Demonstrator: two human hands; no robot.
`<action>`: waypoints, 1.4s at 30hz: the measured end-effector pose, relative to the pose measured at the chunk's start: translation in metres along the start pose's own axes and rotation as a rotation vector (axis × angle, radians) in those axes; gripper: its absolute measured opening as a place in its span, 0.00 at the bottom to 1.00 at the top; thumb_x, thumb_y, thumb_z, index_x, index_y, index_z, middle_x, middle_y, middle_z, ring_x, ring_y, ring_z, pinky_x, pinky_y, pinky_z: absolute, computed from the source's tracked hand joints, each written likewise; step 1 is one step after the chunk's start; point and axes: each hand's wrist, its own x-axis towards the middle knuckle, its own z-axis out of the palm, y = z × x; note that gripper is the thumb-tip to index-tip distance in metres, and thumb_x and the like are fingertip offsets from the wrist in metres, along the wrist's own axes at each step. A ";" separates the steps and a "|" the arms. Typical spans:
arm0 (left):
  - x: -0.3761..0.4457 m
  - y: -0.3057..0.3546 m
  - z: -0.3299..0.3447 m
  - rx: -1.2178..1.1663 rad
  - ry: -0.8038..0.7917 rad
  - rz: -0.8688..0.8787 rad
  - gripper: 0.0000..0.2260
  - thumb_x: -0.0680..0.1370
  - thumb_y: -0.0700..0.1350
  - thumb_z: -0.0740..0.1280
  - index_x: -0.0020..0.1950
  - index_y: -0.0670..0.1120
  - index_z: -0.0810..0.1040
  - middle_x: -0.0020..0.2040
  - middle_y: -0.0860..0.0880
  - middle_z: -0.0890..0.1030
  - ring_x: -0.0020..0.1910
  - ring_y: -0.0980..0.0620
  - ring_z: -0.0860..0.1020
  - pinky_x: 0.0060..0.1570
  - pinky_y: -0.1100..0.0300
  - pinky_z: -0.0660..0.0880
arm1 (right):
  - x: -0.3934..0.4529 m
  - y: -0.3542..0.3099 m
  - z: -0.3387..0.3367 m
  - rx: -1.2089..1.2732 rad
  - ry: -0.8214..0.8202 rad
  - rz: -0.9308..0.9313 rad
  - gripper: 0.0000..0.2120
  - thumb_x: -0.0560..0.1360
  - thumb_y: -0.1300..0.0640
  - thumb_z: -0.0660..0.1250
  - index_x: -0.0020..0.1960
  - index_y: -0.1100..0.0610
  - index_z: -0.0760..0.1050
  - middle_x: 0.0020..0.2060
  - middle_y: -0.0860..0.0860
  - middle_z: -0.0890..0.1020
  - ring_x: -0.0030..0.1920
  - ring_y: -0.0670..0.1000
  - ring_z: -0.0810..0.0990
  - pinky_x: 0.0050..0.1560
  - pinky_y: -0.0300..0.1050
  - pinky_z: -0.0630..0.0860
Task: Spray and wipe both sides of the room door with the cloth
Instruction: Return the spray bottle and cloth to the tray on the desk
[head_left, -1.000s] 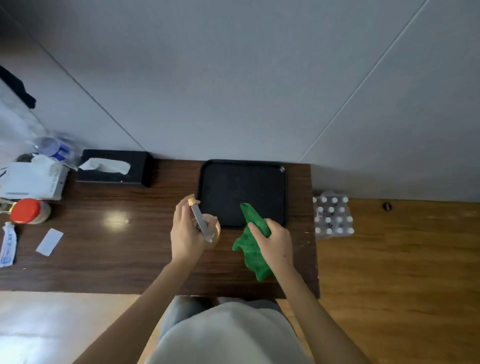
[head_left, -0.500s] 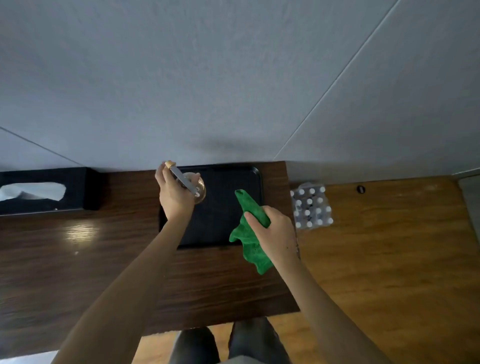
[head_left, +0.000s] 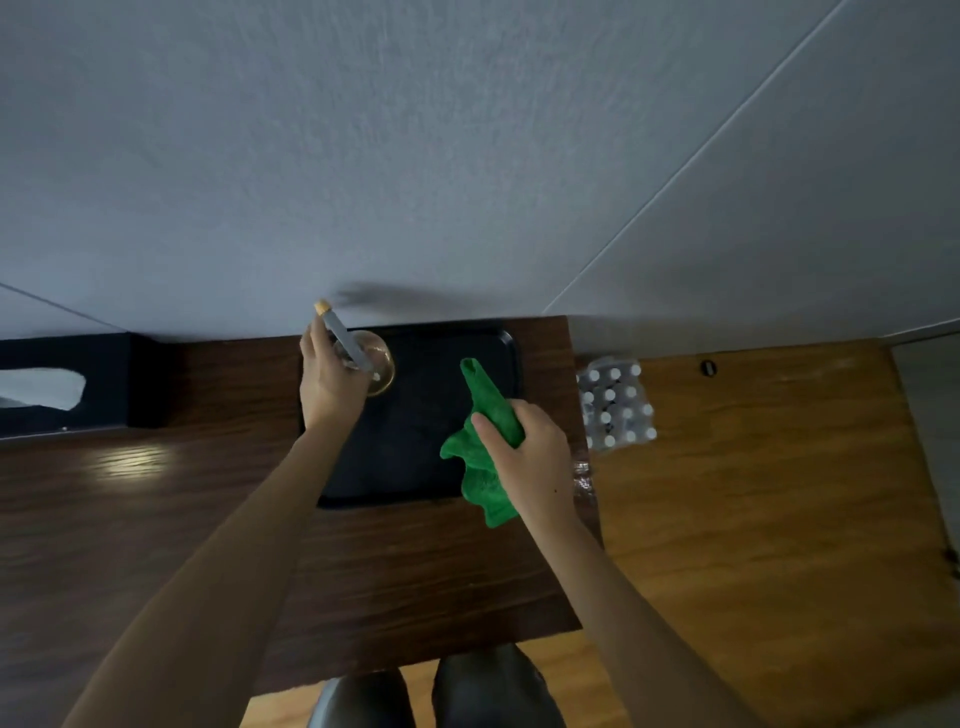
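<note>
Head view. Compared with the frame half a second earlier, both hands sit slightly farther up and right over the tray, and the tissue box has slid toward the left edge as the head turned right; the grips look unchanged.

The left hand (head_left: 332, 382) has its fingers curled round a clear spray bottle (head_left: 371, 364), its grey nozzle ending in an orange tip that points to 11 o'clock, toward the wall (head_left: 467, 156). The right hand (head_left: 524, 447) clenches a green cloth (head_left: 480, 452), one end sticking up to 12 o'clock and the rest hanging below the fist to 6 o'clock. Both are carried above a black tray (head_left: 415, 467) on a dark wooden table (head_left: 156, 519). A black tissue box (head_left: 78, 382) lies at 9 o'clock from the tray; a pack of small bottles (head_left: 615, 405) stands on the floor (head_left: 753, 519) at 3 o'clock, just beside the table's edge.

The door is not in sight, so neither side appears to have been sprayed or wiped.

Risks, as judged from this frame:
- The trailing end of the cloth could snag on the table's corner as the person turns away.
- A finger resting on the trigger might release spray onto the wall or tray.
- The pack of bottles lies near the feet and could be kicked.
</note>
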 end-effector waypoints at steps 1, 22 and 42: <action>-0.005 0.000 -0.003 -0.004 -0.023 -0.024 0.39 0.76 0.48 0.72 0.79 0.46 0.50 0.75 0.43 0.60 0.65 0.40 0.71 0.52 0.46 0.74 | 0.000 -0.001 0.002 0.010 0.001 0.003 0.07 0.75 0.48 0.68 0.44 0.50 0.75 0.35 0.43 0.74 0.36 0.40 0.75 0.34 0.30 0.68; -0.126 0.087 -0.041 -0.393 -0.377 0.248 0.09 0.77 0.36 0.68 0.46 0.51 0.77 0.43 0.53 0.80 0.44 0.54 0.80 0.45 0.55 0.79 | -0.041 -0.004 0.006 0.110 -0.095 -0.128 0.28 0.68 0.53 0.75 0.65 0.50 0.69 0.54 0.43 0.71 0.53 0.42 0.75 0.47 0.33 0.75; -0.133 0.084 -0.090 -0.598 -0.400 0.284 0.06 0.80 0.32 0.62 0.52 0.42 0.75 0.44 0.48 0.84 0.44 0.51 0.82 0.43 0.61 0.79 | -0.002 0.017 -0.032 0.267 -0.475 0.044 0.03 0.74 0.60 0.70 0.44 0.57 0.76 0.36 0.49 0.77 0.37 0.45 0.75 0.40 0.41 0.70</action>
